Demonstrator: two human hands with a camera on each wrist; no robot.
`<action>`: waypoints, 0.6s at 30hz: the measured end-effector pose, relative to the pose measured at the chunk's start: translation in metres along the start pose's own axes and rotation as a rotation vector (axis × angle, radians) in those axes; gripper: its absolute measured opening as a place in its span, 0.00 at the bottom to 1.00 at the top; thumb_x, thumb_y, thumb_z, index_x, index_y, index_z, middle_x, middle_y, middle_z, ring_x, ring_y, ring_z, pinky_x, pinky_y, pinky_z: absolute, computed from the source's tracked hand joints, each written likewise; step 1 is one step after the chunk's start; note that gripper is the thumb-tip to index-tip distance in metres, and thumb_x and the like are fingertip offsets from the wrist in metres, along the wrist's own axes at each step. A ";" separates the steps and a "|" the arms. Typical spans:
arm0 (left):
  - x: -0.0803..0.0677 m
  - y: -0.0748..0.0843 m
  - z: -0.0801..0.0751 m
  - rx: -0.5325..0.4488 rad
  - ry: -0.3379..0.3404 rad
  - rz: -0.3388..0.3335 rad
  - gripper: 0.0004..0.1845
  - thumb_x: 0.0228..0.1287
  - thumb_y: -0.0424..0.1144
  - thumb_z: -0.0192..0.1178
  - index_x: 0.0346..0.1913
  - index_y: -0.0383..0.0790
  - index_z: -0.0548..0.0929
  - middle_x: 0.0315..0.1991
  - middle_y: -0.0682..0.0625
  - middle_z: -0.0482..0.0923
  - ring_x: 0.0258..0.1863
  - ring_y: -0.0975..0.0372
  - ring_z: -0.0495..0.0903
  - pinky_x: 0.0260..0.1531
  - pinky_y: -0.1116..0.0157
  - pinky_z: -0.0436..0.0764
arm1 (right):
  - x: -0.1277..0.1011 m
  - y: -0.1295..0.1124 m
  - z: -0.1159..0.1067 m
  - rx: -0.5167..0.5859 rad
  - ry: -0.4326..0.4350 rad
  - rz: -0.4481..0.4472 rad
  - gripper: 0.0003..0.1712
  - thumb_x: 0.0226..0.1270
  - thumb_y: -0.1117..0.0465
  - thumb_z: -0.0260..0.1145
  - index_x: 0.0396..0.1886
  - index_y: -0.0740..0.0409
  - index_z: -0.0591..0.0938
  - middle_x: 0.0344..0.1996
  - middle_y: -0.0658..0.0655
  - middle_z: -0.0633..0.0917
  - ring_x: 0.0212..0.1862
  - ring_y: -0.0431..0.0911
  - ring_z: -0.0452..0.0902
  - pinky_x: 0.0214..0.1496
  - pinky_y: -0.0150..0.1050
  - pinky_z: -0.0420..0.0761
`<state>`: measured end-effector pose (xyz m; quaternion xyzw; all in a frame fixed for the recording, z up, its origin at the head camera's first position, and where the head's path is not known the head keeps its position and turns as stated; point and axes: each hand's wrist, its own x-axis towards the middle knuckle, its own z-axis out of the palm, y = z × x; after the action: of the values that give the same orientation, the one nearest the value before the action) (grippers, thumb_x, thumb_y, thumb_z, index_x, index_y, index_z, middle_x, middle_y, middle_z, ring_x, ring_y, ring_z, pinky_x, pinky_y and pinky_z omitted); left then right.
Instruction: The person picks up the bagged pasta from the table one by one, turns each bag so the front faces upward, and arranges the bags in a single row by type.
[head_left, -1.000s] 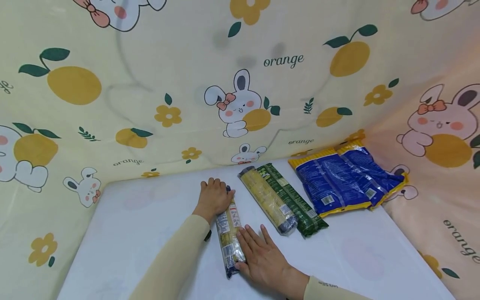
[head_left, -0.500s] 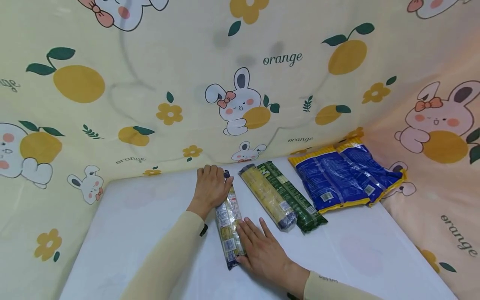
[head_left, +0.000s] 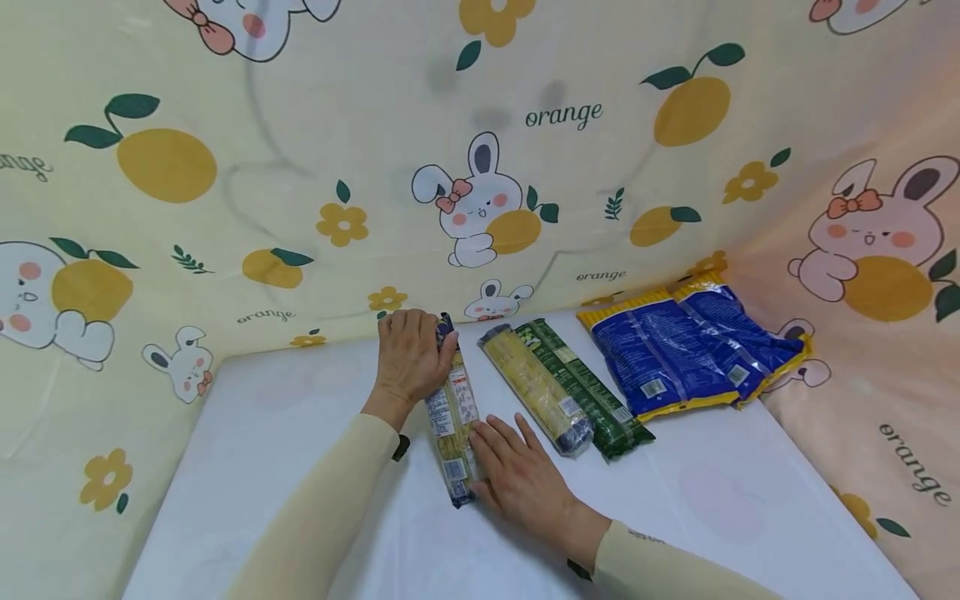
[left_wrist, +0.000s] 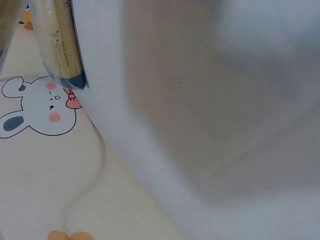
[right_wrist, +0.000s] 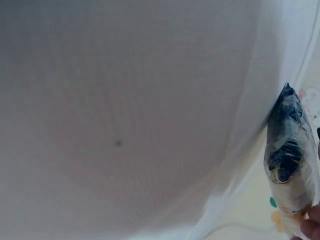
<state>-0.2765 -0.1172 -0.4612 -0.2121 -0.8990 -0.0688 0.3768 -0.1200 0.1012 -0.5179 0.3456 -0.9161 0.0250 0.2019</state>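
A long clear pack of dried noodles (head_left: 452, 425) with white labels and dark blue ends lies on the white table. My left hand (head_left: 411, 357) holds its far end, the thumb along the right side and the other fingers over the top left. My right hand (head_left: 521, 471) lies along the pack's near right side, its fingers straight and touching the edge. In the right wrist view the dark blue end of the noodle pack (right_wrist: 290, 145) shows beside a bit of my fingers. To the right lie a second yellow noodle pack (head_left: 536, 387) and a green pack (head_left: 588, 392), side by side and slanted.
Two blue bags with yellow edges (head_left: 686, 350) lie overlapping at the back right of the white table (head_left: 285, 467). A cream cloth printed with rabbits and oranges (head_left: 390, 150) hangs behind the table and along its sides.
The noodle pack has slid away from me toward the back of the table, tilting slightly left. Both hands have moved along with it. The other packs and the blue bags lie as before.
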 end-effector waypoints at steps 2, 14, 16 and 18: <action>0.000 -0.001 -0.001 -0.008 0.023 0.008 0.25 0.79 0.57 0.45 0.46 0.35 0.77 0.43 0.39 0.78 0.46 0.44 0.73 0.52 0.45 0.67 | 0.002 0.001 0.002 0.009 0.042 0.032 0.37 0.74 0.38 0.67 0.67 0.62 0.77 0.65 0.60 0.81 0.70 0.56 0.75 0.74 0.62 0.70; 0.002 0.007 -0.009 -0.062 0.115 0.075 0.27 0.81 0.59 0.38 0.47 0.38 0.76 0.43 0.42 0.77 0.46 0.46 0.73 0.52 0.46 0.66 | 0.001 0.002 0.006 -0.025 0.081 0.104 0.34 0.67 0.31 0.69 0.38 0.60 0.81 0.36 0.57 0.84 0.45 0.54 0.83 0.63 0.56 0.80; 0.003 0.010 -0.011 -0.075 0.121 0.096 0.26 0.81 0.59 0.40 0.48 0.38 0.76 0.44 0.42 0.77 0.47 0.46 0.73 0.51 0.46 0.67 | 0.001 0.000 0.006 0.000 0.059 0.110 0.31 0.68 0.33 0.70 0.36 0.59 0.81 0.33 0.56 0.84 0.42 0.52 0.82 0.59 0.52 0.81; 0.006 0.014 -0.013 -0.083 0.118 0.114 0.26 0.81 0.58 0.41 0.49 0.38 0.76 0.45 0.42 0.76 0.48 0.47 0.73 0.52 0.46 0.66 | 0.001 -0.002 0.005 0.032 0.033 0.127 0.29 0.69 0.36 0.70 0.34 0.59 0.81 0.31 0.55 0.83 0.41 0.50 0.81 0.55 0.49 0.80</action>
<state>-0.2654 -0.1067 -0.4484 -0.2741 -0.8581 -0.0968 0.4232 -0.1211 0.0982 -0.5222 0.2896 -0.9322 0.0580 0.2092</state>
